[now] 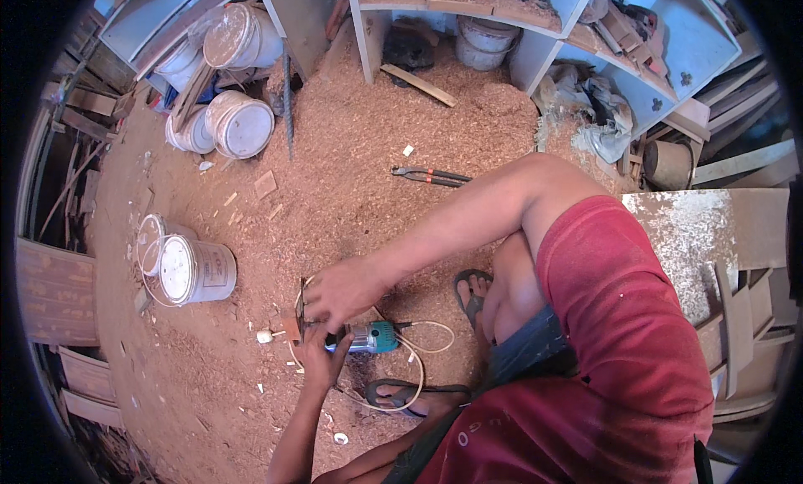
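A teal power tool (375, 338) lies on its side on the shavings-strewn floor (335, 208), in front of the squatting person's sandalled feet (474, 298). The left hand (320, 357) is closed around its front end, thumb along the near side. The right hand (341, 293) bends down from above onto the same end, its fingers curled by a dark flat part (302, 298); whether it grips that part or merely rests there, I cannot tell, since the knuckles cover it. A small brown block (291, 329) sits just beside the left fingertips. From the tool's rear a pale cord (425, 375) loops round towards the feet (one of its curves crosses over the lower sandal (376, 392)). A white plug (265, 337) lies left of the block. Farther off, pincers with orange-and-black handles (430, 177) lie near the right forearm, and a lidded white bucket (209, 271) stands well to the left of the hands. Near the lower edge a small white ring (340, 439) lies flat.
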`<state>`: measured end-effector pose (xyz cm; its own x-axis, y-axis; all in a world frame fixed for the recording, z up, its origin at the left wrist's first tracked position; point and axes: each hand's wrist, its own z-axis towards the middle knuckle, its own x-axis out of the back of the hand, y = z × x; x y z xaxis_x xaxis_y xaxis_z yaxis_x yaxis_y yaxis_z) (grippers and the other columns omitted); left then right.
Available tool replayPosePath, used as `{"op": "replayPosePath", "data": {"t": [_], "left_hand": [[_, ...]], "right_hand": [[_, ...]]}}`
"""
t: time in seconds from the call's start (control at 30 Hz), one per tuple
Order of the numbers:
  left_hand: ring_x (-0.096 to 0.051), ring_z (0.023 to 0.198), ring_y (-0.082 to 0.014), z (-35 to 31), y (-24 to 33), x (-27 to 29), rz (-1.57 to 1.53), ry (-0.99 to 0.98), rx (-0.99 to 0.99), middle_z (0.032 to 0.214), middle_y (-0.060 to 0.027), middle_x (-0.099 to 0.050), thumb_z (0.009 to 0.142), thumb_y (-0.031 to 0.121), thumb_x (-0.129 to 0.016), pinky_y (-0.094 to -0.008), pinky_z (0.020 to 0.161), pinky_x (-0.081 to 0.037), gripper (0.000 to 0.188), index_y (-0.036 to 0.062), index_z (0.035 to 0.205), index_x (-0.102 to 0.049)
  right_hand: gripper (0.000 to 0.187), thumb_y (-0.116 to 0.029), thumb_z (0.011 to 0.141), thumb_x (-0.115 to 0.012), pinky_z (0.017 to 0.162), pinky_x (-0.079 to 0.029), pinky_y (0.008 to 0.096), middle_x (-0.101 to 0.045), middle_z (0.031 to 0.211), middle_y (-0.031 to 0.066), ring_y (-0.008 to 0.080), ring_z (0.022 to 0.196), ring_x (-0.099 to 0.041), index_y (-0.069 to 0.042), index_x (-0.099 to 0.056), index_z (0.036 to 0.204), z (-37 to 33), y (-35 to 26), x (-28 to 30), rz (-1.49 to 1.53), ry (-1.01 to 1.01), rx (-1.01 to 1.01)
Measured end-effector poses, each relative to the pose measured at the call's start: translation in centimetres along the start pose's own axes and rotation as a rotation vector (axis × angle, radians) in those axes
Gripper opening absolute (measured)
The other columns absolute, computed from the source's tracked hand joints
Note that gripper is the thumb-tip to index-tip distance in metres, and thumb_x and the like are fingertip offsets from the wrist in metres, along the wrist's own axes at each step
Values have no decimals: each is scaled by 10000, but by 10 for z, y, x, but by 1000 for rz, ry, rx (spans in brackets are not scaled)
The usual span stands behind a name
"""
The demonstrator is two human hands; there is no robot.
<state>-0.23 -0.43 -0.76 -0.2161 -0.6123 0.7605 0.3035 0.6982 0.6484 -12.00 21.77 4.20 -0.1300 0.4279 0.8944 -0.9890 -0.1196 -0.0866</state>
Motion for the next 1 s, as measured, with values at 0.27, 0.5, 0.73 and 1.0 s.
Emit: {"op": "replayPosePath", "data": {"t": [0.27,0.5,0.73,1.0], "left_hand": [[-699,892,-397,4,20,20,9,-325,137,973,-217,-717,919,139,-681,-449,788,-543,184,39,1071,-710],[-662,692,-310,-4,16,12,-29,-72,185,773,-182,-673,794,136,-825,-405,649,-509,248,-12,876,-644],[-586,629,-318,4,23,0,11,-32,223,704,-167,-593,769,144,-843,-426,609,-465,323,3,811,-556],[-634,828,-407,-3,12,0,111,-76,99,902,-213,-634,849,188,-750,-477,740,-498,304,29,1103,-700]], "right_hand": [[170,-331,811,-647,671,-512,415,-572,1046,60,278,938,-600,-175,-672,873,-5,10,8,-47,155,121],[541,-507,858,-657,659,-541,503,-691,842,232,411,756,-688,27,-680,772,14,2,58,447,-306,-714],[706,-580,887,-632,692,-558,504,-676,786,306,459,765,-687,115,-669,772,1,-5,23,764,-480,-930],[507,-411,878,-666,822,-541,513,-687,953,307,438,915,-691,71,-667,1038,13,-22,21,721,-321,-1050]]}}
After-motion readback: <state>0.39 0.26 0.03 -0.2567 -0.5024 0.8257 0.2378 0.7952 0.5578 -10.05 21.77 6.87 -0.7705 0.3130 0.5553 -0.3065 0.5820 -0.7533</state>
